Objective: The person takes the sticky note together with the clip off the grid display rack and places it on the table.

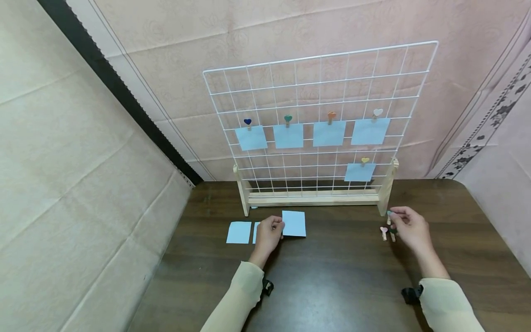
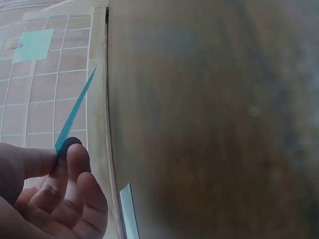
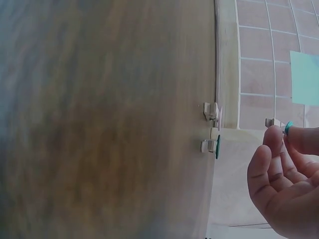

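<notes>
A dark brown wood-grain bench (image 1: 332,299) fills the lower part of the head view, with a pale sheen near its middle and a rounded far right corner. Behind it spreads a creased, pinkish wall covering (image 1: 166,83); a cream, creased covering (image 1: 83,184) slopes along the left, and a black band (image 1: 120,94) runs diagonally beside it. On the right, a white strip (image 1: 493,124) carries dark leaf patterns.

Toward the back of the bench, a pale wooden stand (image 1: 313,199) holds a white wire grid (image 1: 319,85), tilted in the head view. Four blue cards (image 1: 289,137) hang across it under heart-topped clips, and a fifth card (image 1: 359,173) hangs lower, toward the right.

In front of the stand, the left hand (image 1: 268,234) has its fingers closed on the edge of a blue square card (image 1: 294,224), raised off the bench. Another card (image 1: 238,233) lies flat to its left. The right hand (image 1: 411,229) pinches a teal-heart clip (image 3: 288,128) between thumb and fingertip, near two loose clips (image 1: 384,232) on the bench.
</notes>
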A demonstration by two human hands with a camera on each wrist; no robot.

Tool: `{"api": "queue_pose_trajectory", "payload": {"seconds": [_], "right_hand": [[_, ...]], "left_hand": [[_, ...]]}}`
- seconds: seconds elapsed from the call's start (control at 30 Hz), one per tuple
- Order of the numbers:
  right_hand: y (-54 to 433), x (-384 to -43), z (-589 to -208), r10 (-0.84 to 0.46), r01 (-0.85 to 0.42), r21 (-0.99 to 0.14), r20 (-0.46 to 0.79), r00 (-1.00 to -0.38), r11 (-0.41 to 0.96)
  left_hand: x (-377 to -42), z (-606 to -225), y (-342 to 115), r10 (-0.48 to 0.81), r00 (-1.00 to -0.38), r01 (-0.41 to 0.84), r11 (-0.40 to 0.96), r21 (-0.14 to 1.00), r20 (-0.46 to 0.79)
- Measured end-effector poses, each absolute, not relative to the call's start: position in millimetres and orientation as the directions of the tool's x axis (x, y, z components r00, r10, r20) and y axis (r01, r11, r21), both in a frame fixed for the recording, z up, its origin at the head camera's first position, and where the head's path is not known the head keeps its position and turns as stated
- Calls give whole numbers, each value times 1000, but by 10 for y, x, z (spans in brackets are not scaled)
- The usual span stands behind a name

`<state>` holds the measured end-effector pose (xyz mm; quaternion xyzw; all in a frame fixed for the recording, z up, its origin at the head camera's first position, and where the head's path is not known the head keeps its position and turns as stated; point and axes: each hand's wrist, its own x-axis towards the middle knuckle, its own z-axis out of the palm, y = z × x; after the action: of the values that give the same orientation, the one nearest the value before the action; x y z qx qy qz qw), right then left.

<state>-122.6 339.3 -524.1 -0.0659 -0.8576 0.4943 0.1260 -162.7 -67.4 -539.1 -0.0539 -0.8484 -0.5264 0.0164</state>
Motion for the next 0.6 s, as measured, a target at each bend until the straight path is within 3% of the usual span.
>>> {"api": "queue_pose_trajectory", "payload": {"seconds": [0.4,0.6], "right_hand": [[3533,-1180,-5268,236,97,-845,36,-971,525],[3578,-1189,-5271,222,126,-831,-4,-975,542]], "left_hand": [[-1578,-5404,-707,88,-996,25,411,911,-13],[-1594,-5412,-732,112,-993,21,475,880,-37]]}}
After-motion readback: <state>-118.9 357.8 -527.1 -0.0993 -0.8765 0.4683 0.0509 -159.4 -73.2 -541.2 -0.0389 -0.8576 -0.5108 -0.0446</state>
